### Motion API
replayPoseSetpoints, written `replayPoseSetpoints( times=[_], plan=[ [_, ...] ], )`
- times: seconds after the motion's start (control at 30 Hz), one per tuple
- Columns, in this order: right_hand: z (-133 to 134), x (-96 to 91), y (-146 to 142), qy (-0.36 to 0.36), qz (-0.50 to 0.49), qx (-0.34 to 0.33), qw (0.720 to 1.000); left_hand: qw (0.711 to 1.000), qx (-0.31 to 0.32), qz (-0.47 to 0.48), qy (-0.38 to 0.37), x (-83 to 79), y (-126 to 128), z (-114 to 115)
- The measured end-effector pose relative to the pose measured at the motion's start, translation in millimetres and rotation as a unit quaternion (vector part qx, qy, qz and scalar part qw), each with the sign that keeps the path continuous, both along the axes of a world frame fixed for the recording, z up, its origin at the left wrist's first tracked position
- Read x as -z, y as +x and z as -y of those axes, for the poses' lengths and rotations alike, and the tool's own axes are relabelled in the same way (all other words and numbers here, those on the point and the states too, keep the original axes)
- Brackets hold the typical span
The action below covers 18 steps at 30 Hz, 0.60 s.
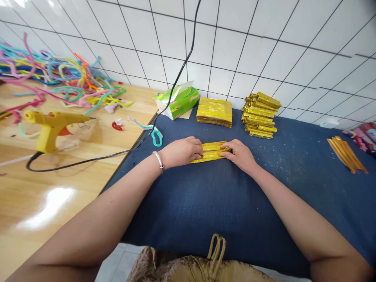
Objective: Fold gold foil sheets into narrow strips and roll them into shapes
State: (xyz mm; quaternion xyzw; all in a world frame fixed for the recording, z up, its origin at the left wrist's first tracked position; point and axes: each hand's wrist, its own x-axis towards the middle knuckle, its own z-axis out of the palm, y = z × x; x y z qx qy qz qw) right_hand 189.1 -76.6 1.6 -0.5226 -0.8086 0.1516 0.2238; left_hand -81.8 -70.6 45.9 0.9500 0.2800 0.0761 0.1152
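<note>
A sheet of shiny gold paper [212,150] with folds running along its length lies on the dark blue cloth. At its left end my left hand [183,150] presses down, fingers curled over the paper. My right hand [239,154] pinches the right end between thumb and fingers. Behind the hands is a neat stack of flat gold sheets [214,110]. To the right of that stack, a pile of folded gold strips [261,115] stands against the wall. The fingertips of my left hand are partly hidden.
A yellow glue gun [49,127] rests on the wooden table at left, its black cord [88,161] crossing onto the cloth. Behind it lie tangled coloured pipe cleaners [67,78]. A green tissue pack [180,102] stands by the tiled wall. Orange-gold folded strips [347,154] lie far right.
</note>
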Motion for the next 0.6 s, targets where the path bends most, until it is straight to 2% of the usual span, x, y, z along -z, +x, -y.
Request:
replayPoseSetpoints(
  times=[0.23,0.6],
  plan=[
    [-1,0.4,-1,-0.001,-0.001,0.002,1.000,0.998,-0.036,-0.032,0.036,0.5,3,4],
    [-2,-1.2,-1,-0.014,-0.007,0.002,1.000,0.989,-0.021,-0.114,0.094,-0.6,8,13]
  ],
)
